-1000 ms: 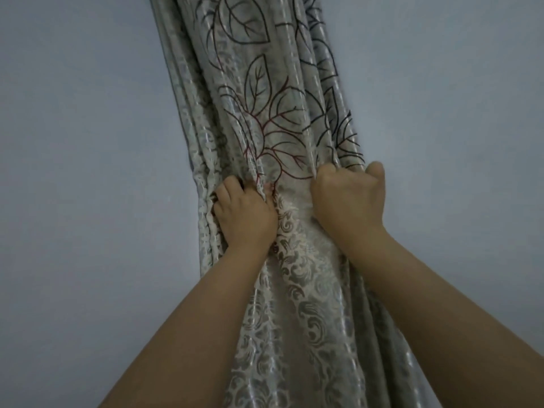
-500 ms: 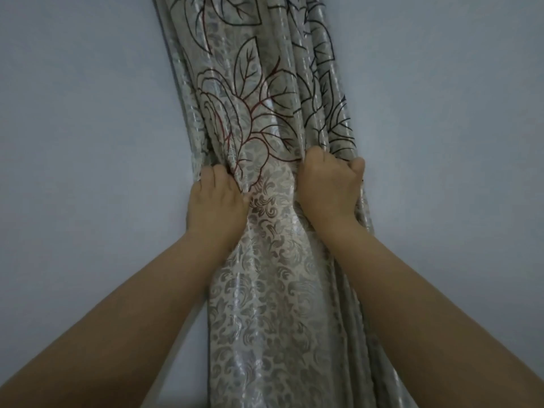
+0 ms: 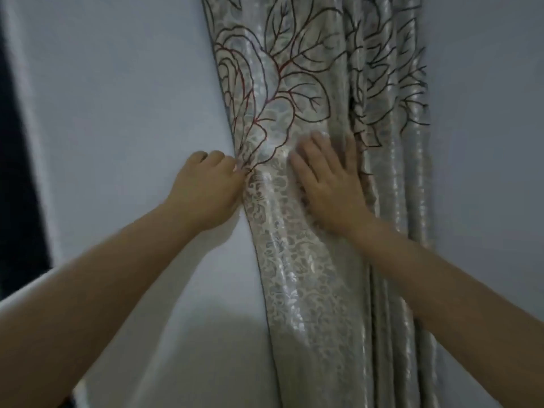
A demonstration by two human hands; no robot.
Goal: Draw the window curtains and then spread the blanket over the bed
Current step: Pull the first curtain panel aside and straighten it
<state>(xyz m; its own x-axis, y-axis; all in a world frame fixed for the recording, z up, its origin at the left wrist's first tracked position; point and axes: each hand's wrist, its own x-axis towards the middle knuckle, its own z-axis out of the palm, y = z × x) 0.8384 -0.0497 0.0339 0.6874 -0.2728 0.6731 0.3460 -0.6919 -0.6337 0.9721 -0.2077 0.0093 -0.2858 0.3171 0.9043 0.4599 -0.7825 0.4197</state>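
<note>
Curtain left edge pinched in left hand grip, fingers curled; right hand flat on curtain, fingers spread

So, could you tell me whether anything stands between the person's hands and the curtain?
Nothing visible does. The left hand already pinches the curtain at its left edge, and the right hand lies flat and open on the fabric. To the left of that edge only bare wall shows, with a dark strip at the far left.
</note>
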